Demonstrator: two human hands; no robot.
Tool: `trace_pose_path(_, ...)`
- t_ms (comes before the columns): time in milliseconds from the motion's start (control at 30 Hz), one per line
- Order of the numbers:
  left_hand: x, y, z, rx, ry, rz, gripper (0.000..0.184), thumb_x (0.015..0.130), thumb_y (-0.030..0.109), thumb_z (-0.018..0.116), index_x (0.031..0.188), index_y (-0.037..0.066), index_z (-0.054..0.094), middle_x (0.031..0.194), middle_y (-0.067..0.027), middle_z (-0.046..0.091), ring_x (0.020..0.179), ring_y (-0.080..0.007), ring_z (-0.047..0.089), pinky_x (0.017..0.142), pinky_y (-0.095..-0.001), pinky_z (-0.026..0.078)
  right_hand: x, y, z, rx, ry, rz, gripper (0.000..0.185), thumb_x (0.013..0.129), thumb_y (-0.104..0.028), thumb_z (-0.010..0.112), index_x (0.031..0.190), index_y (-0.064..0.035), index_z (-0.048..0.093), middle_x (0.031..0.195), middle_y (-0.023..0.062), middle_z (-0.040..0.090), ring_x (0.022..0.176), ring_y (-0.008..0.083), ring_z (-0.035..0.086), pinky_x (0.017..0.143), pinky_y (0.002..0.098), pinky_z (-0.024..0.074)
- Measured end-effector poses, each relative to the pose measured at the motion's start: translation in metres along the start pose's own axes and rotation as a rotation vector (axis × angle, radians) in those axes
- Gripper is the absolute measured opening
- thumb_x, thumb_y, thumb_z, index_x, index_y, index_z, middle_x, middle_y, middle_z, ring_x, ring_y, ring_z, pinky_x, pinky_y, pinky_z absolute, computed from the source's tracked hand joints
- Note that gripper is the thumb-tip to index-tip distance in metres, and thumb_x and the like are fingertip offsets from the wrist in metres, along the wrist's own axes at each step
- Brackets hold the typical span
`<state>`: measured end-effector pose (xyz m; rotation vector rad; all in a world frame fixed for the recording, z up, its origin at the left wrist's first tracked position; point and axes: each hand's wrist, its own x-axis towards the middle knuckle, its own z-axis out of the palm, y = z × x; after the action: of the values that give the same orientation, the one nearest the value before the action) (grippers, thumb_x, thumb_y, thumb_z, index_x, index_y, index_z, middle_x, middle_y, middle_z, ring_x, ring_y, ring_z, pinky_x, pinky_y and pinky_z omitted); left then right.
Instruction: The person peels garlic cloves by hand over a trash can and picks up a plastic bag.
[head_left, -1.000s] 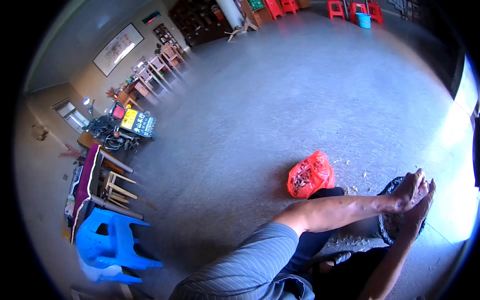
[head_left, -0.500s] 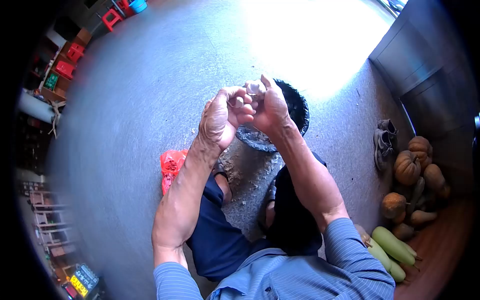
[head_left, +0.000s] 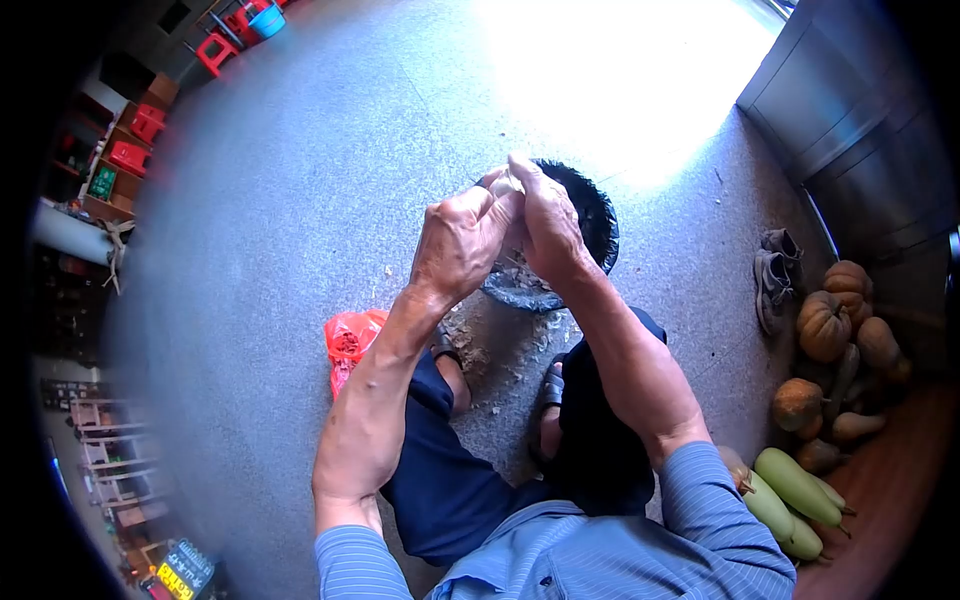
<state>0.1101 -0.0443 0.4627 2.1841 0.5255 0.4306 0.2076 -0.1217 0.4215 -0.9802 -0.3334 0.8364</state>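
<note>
My left hand (head_left: 462, 240) and my right hand (head_left: 548, 222) meet above a bin (head_left: 598, 215) lined with a black bag. Between their fingertips is a small whitish piece (head_left: 506, 184), perhaps a garlic bulb, pinched from both sides and partly covered by the fingers. Scraps (head_left: 515, 275) lie inside the bin, and pale peelings (head_left: 470, 345) are scattered on the floor between my feet. A red plastic bag (head_left: 350, 338) with small dark-reddish bits in it stands left of my left forearm.
Pumpkins (head_left: 824, 326) and long green gourds (head_left: 795, 485) lie at the right, with a pair of shoes (head_left: 771, 288) above them. Red stools (head_left: 215, 52) and a blue bucket (head_left: 267, 20) stand far off at the upper left.
The view has swung from the room down to the bin. Since half a second ago, my left hand has turned knuckles-up and its fingers have closed in on the whitish piece.
</note>
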Motion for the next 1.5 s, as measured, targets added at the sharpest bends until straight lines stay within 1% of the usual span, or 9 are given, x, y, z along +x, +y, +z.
trace_pose_path(233, -0.003, -0.012, 0.002, 0.152, 0.092, 0.319, 0.026, 0.097, 0.023, 0.057, 0.093, 0.0, 0.066, 0.075, -0.0126, 0.069, 0.067, -0.0138, 0.066, 0.058, -0.0321, 0.051, 0.005, 0.015, -0.006, 0.292, -0.096, 0.196, 0.03, 0.098, -0.034, 0.048, 0.092, -0.0068, 0.059, 0.067, -0.0014, 0.051, 0.048, 0.0063, 0.039, 0.041, 0.0222, 0.029)
trace_pose_path(367, -0.009, -0.015, 0.001, -0.317, 0.127, 0.179, 0.018, 0.095, 0.013, 0.05, 0.092, -0.002, 0.061, 0.068, -0.0059, 0.065, 0.057, -0.0154, 0.062, 0.053, -0.0312, 0.05, 0.002, -0.002, -0.008, 0.556, -0.109, 0.383, 0.031, 0.1, -0.034, 0.042, 0.088, -0.0082, 0.054, 0.068, 0.0038, 0.055, 0.046, 0.0075, 0.037, 0.038, 0.0213, 0.0279)
trace_pose_path(467, -0.009, -0.016, -0.009, -0.922, 0.065, -0.319, 0.022, 0.093, 0.021, 0.049, 0.086, 0.002, 0.058, 0.067, -0.0049, 0.056, 0.042, -0.007, 0.041, 0.034, -0.0212, 0.033, 0.004, -0.007, -0.014, 0.635, -0.134, 0.395, 0.035, 0.1, -0.036, 0.038, 0.085, -0.0082, 0.052, 0.07, 0.0085, 0.057, 0.044, 0.008, 0.036, 0.037, 0.0213, 0.0277)
trace_pose_path(633, -0.008, -0.02, -0.007, -1.012, 0.059, -0.476, 0.026, 0.097, 0.027, 0.051, 0.09, 0.002, 0.058, 0.068, -0.0043, 0.056, 0.043, -0.0067, 0.042, 0.033, -0.0208, 0.032, 0.002, -0.007, -0.014, 0.591, -0.137, 0.335, 0.04, 0.101, -0.041, 0.039, 0.087, -0.0064, 0.053, 0.074, 0.0086, 0.058, 0.045, 0.0069, 0.037, 0.039, 0.0216, 0.031)
trace_pose_path(733, -0.012, -0.021, 0.001, -0.817, 0.008, -0.316, 0.031, 0.099, 0.032, 0.052, 0.091, 0.003, 0.059, 0.068, -0.0015, 0.054, 0.044, -0.0057, 0.041, 0.032, -0.0212, 0.03, 0.005, -0.002, -0.014, 0.554, -0.173, 0.316, 0.042, 0.101, -0.045, 0.04, 0.094, -0.0055, 0.055, 0.078, 0.0072, 0.059, 0.049, 0.0061, 0.041, 0.041, 0.0213, 0.034)
trace_pose_path(900, -0.012, -0.004, 0.002, -0.583, -0.093, -0.045, 0.043, 0.098, 0.028, 0.056, 0.125, -0.005, 0.054, 0.098, -0.0078, 0.065, 0.087, -0.0061, 0.058, 0.076, -0.0184, 0.046, -0.001, -0.005, -0.01, 0.445, -0.246, 0.247, 0.051, 0.1, -0.05, 0.04, 0.114, -0.003, 0.052, 0.089, 0.007, 0.062, 0.06, 0.0065, 0.051, 0.046, 0.0205, 0.0399)
trace_pose_path(1033, -0.014, 0.009, -0.003, -0.306, -0.121, 0.014, 0.042, 0.096, 0.026, 0.058, 0.123, -0.006, 0.053, 0.101, -0.0089, 0.066, 0.09, -0.0136, 0.061, 0.08, -0.0269, 0.05, -0.004, -0.008, -0.009, 0.333, -0.362, 0.174, 0.059, 0.1, -0.051, 0.035, 0.126, 0.0008, 0.047, 0.103, 0.0164, 0.063, 0.087, 0.0186, 0.066, 0.06, 0.0278, 0.0576)
trace_pose_path(1133, -0.015, -0.004, 0.0, -0.148, 0.003, 0.106, 0.041, 0.095, 0.026, 0.061, 0.123, -0.002, 0.052, 0.095, -0.0115, 0.07, 0.085, -0.0191, 0.067, 0.073, -0.0326, 0.053, -0.005, -0.006, -0.004, 0.259, -0.269, 0.173, 0.057, 0.099, -0.053, 0.036, 0.117, -0.0013, 0.052, 0.085, 0.0059, 0.063, 0.06, 0.0101, 0.056, 0.048, 0.0219, 0.0441)
trace_pose_path(1500, -0.023, 0.001, -0.013, 0.173, 0.028, 0.139, 0.044, 0.091, 0.03, 0.064, 0.124, 0.004, 0.051, 0.084, -0.0222, 0.068, 0.083, -0.0377, 0.068, 0.066, -0.0426, 0.053, -0.02, -0.018, -0.002, -0.323, -0.198, 0.039, 0.046, 0.095, -0.043, 0.047, 0.09, -0.0008, 0.065, 0.071, 0.0044, 0.06, 0.052, 0.0081, 0.049, 0.046, 0.024, 0.0397)
